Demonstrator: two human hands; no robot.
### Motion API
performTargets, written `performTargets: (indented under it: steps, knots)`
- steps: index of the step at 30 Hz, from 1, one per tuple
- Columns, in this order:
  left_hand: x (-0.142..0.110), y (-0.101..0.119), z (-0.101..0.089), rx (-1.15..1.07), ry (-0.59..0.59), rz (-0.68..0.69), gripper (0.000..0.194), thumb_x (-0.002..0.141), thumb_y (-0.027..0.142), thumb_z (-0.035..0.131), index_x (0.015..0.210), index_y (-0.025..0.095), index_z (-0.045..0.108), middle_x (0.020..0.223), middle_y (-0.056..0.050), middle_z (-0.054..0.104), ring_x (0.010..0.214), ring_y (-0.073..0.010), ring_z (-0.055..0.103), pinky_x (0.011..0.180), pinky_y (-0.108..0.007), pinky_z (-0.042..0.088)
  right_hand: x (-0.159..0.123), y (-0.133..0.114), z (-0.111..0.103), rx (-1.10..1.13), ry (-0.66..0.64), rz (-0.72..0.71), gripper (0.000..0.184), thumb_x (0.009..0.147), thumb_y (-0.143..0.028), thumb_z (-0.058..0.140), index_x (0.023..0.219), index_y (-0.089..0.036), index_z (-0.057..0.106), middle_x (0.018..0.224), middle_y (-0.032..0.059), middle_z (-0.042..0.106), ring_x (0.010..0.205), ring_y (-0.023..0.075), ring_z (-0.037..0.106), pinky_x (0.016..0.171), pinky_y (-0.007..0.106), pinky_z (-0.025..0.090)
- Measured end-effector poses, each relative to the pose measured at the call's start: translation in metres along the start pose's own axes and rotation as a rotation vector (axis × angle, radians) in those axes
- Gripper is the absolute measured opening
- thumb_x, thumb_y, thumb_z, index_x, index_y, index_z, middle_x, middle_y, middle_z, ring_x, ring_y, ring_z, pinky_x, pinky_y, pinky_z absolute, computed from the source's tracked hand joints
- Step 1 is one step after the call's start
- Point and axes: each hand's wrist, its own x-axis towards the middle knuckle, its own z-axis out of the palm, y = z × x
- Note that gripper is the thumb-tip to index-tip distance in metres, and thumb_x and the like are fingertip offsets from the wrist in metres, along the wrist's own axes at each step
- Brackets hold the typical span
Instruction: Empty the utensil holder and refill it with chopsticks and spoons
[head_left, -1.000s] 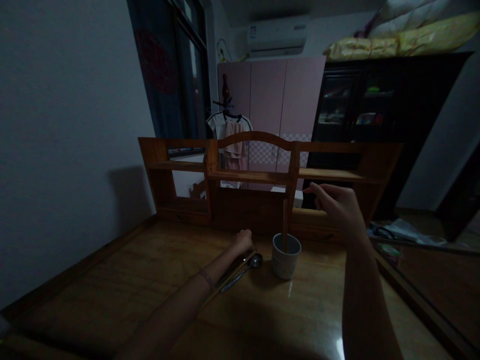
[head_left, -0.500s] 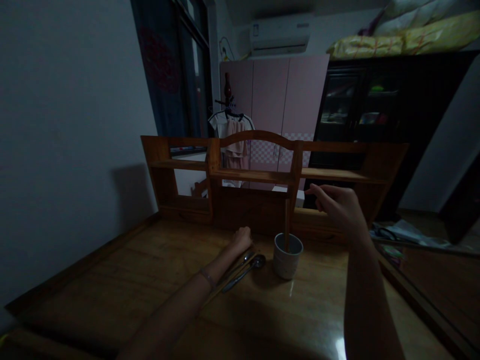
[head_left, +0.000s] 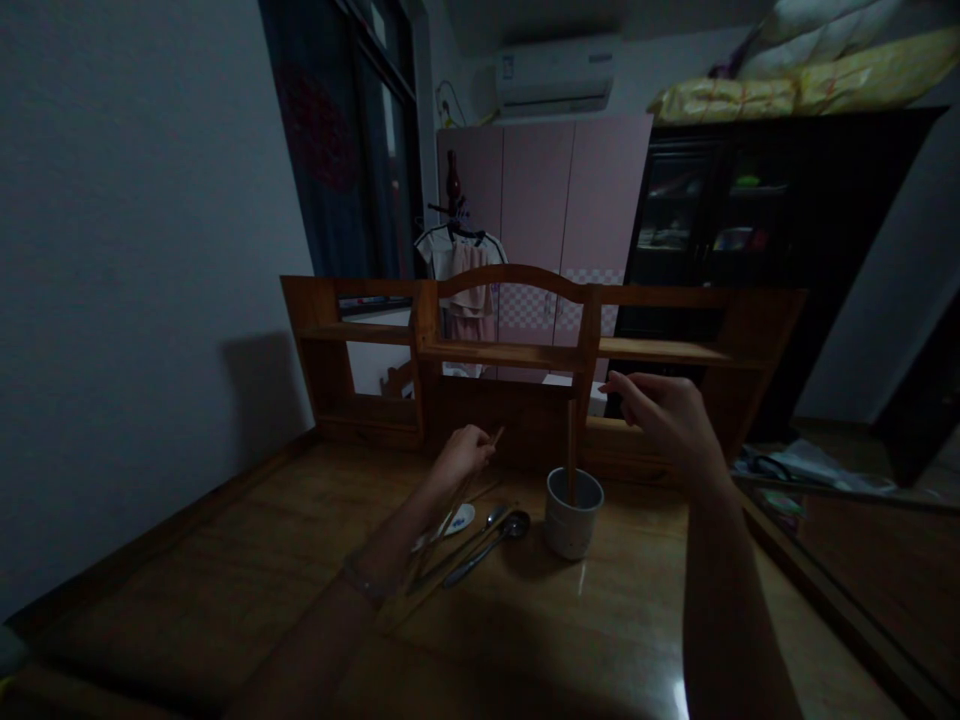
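My left hand is closed around a thin wooden chopstick, raised above the table, its tip showing past the fingers. Below that hand lie a white spoon with a blue pattern, a small metal spoon, a larger round-bowled metal spoon and loose chopsticks. To their right stands a light grey cup, with chopsticks upright in it. My right hand hovers above and right of the cup, fingers curled and fingertips together, with nothing visible in them.
A wooden shelf unit runs along the back of the glossy wooden table. A white wall borders the left side. Beyond the shelf are a pink wardrobe and a dark cabinet.
My left hand has lifted off the table and moved slightly left, now with a chopstick in it. The white patterned spoon has come into sight. My right hand has barely moved.
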Motion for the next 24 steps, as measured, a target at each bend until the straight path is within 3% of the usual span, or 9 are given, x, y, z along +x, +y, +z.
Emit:
performTargets:
  steps: [2,4,7,9,14,19,24]
  knots:
    - [-0.012,0.007,-0.026,-0.058,0.025,0.045,0.020,0.089,0.031,0.053,0.088,0.015,0.065,0.086,-0.005,0.070,0.081,-0.0165,0.067,0.069,-0.021,0.046,0.001,-0.004,0.004,0.030,-0.032,-0.005,0.045,0.095,-0.048,0.053,0.071,-0.013,0.069,0.051,-0.0013,0.048,0.047,0.0113,0.044,0.044,0.022,0.026]
    - [-0.029,0.017,-0.046,-0.220,0.134,0.107,0.021,0.090,0.032,0.052,0.088,0.015,0.063,0.090,-0.005,0.070,0.085,-0.0172,0.068,0.072,-0.021,0.047,0.001,-0.012,0.013,0.098,-0.118,-0.014,0.043,0.094,-0.048,0.055,0.072,-0.013,0.070,0.053,-0.0008,0.051,0.049,0.0113,0.046,0.044,0.021,0.028]
    - [-0.061,0.035,-0.056,-0.508,0.280,0.199,0.024,0.091,0.037,0.051,0.095,0.016,0.061,0.100,-0.006,0.070,0.091,-0.0185,0.068,0.078,-0.024,0.049,-0.003,-0.030,0.032,0.253,-0.347,-0.037,0.034,0.093,-0.046,0.059,0.086,-0.015,0.073,0.062,0.0008,0.060,0.055,0.0128,0.053,0.047,0.020,0.035]
    - [-0.082,0.045,-0.051,-0.549,0.321,0.210,0.023,0.092,0.038,0.051,0.097,0.017,0.061,0.099,-0.005,0.070,0.094,-0.0183,0.066,0.082,-0.025,0.048,-0.008,-0.040,0.047,0.355,-0.494,-0.057,0.031,0.092,-0.045,0.061,0.097,-0.016,0.072,0.073,0.0026,0.066,0.059,0.0138,0.057,0.049,0.020,0.040]
    - [-0.111,0.054,-0.028,-0.532,0.249,0.182,0.021,0.093,0.035,0.049,0.098,0.019,0.062,0.098,-0.003,0.069,0.088,-0.0172,0.065,0.075,-0.022,0.048,-0.016,-0.048,0.074,0.585,-0.735,-0.078,0.032,0.088,-0.040,0.069,0.109,-0.016,0.069,0.086,0.0054,0.070,0.073,0.0180,0.066,0.063,0.024,0.052]
    - [-0.118,0.056,-0.020,-0.539,0.214,0.195,0.023,0.091,0.031,0.051,0.104,0.018,0.065,0.105,-0.005,0.069,0.094,-0.0194,0.063,0.081,-0.024,0.048,-0.015,-0.045,0.077,0.645,-0.797,-0.068,0.026,0.086,-0.038,0.072,0.101,-0.016,0.071,0.093,0.0058,0.070,0.079,0.0189,0.067,0.069,0.026,0.055]
    - [-0.120,0.053,-0.013,-0.574,0.124,0.121,0.023,0.087,0.031,0.057,0.102,0.018,0.069,0.100,-0.005,0.071,0.090,-0.0201,0.065,0.077,-0.024,0.049,-0.015,-0.044,0.076,0.663,-0.836,-0.055,0.023,0.086,-0.037,0.072,0.094,-0.015,0.071,0.085,0.0048,0.070,0.075,0.0190,0.068,0.067,0.027,0.055]
